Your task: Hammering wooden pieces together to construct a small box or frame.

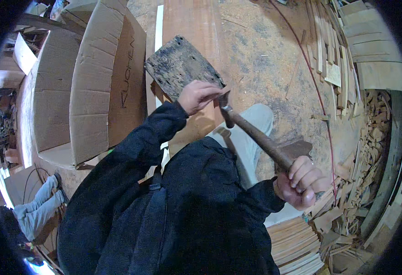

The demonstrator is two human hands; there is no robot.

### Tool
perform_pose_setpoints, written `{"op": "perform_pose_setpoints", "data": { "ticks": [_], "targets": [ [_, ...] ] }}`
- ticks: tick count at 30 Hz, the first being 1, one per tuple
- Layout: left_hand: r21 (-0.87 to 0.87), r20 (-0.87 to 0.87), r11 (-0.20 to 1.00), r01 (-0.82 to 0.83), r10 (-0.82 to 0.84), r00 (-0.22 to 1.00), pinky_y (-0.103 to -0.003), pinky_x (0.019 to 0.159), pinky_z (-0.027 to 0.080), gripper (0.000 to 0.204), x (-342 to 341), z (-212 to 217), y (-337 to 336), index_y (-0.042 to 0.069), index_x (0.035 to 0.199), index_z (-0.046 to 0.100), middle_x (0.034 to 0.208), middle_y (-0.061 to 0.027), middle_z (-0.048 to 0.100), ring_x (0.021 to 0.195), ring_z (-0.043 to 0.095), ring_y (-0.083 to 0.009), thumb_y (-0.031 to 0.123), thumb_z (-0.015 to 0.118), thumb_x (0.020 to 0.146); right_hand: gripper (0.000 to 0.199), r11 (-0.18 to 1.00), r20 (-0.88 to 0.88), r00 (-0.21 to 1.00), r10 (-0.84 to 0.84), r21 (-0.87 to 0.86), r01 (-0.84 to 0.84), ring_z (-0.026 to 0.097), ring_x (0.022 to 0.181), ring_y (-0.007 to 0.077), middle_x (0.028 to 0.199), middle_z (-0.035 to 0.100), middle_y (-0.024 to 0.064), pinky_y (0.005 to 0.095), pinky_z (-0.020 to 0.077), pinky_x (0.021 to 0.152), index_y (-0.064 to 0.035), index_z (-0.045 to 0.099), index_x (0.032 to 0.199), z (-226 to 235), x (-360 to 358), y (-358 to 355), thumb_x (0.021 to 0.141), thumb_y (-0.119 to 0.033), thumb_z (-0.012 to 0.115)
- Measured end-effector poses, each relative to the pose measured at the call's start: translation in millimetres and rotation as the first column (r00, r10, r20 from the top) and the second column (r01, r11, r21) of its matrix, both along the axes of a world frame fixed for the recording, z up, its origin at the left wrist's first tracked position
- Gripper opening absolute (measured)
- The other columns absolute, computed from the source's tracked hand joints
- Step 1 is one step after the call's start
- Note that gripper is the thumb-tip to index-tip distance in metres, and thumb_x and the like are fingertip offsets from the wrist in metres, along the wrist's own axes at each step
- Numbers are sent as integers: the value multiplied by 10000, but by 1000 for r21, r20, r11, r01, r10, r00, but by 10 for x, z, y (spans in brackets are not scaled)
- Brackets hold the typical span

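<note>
My right hand [301, 182] is wrapped round the lower end of a hammer's [258, 136] wooden handle. The hammer slants up and to the left, with its metal head beside the fingertips of my left hand [198, 96]. Those fingertips are pressed together; whatever they pinch, if anything, is too small to make out. Under and beyond the left hand is a worn, dark-stained wooden block [179, 62], one corner close to the hammer head. Part of the block is covered by the hand. It sits over a long reddish-brown board [192, 20].
Tall open cardboard boxes [93, 78] stand at my left. A red cable [312, 73] runs along the dusty floor on the right, beside wood strips [334, 55] and heaped offcuts [372, 137]. Stacked boards [297, 247] lie near my right side. Another person's legs [40, 206] show at far left.
</note>
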State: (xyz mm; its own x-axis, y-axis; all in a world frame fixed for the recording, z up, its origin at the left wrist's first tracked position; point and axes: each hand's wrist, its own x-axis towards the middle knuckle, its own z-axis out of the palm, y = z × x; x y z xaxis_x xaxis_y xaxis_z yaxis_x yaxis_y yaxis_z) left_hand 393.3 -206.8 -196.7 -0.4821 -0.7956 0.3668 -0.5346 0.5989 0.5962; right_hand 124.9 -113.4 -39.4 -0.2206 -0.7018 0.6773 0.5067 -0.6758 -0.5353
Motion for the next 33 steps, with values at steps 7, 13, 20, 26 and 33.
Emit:
{"op": "perform_pose_setpoints", "data": {
  "ticks": [7, 13, 20, 26, 33],
  "targets": [
    [-398, -52, 869, -295, 300, 952, -341, 723, 480, 233, 922, 936, 164, 96, 915, 677, 894, -81, 667, 820, 632, -239, 7, 582, 722, 322, 996, -161, 983, 84, 8, -84, 386, 339, 108, 425, 366, -20, 254, 364, 352, -120, 294, 529, -51, 353, 73, 676, -53, 573],
    [-217, -68, 218, -951, 969, 237, -301, 790, 478, 339, 2578, 1821, 646, 21, 1100, 629, 1009, -129, 652, 903, 617, -183, 221, 645, 827, 194, 973, -4, 991, 134, 192, -131, 369, 398, 129, 489, 411, 21, 270, 338, 420, -70, 384, 600, -252, 499, 96, 688, -55, 556],
    [-577, -85, 361, -732, 865, 494, -305, 817, 463, 345, 1426, 1554, 87, 36, 1113, 608, 1071, -116, 617, 932, 600, -224, 179, 664, 805, 130, 913, 120, 991, 65, 393, -107, 463, 472, 176, 560, 509, 80, 306, 375, 471, -15, 488, 692, -812, 655, 112, 697, 14, 615],
    [164, -70, 967, -194, 207, 976, -325, 684, 506, 178, -708, -271, -866, 48, 936, 664, 859, -126, 665, 787, 649, -240, 174, 628, 816, 127, 913, 47, 998, -39, 409, 16, 465, 477, 182, 564, 502, 68, 317, 392, 468, -17, 488, 681, -1030, 571, 118, 692, 37, 603],
    [453, 677, 880, -145, -234, 698, -425, 731, 505, 262, -2010, -2107, -2120, 52, 862, 689, 850, -156, 668, 759, 640, -321, 278, 584, 782, 139, 893, -56, 993, -101, 434, 116, 514, 567, 217, 646, 517, 79, 348, 433, 521, -20, 486, 649, -1079, 328, 217, 684, 75, 581]
  ]
}}
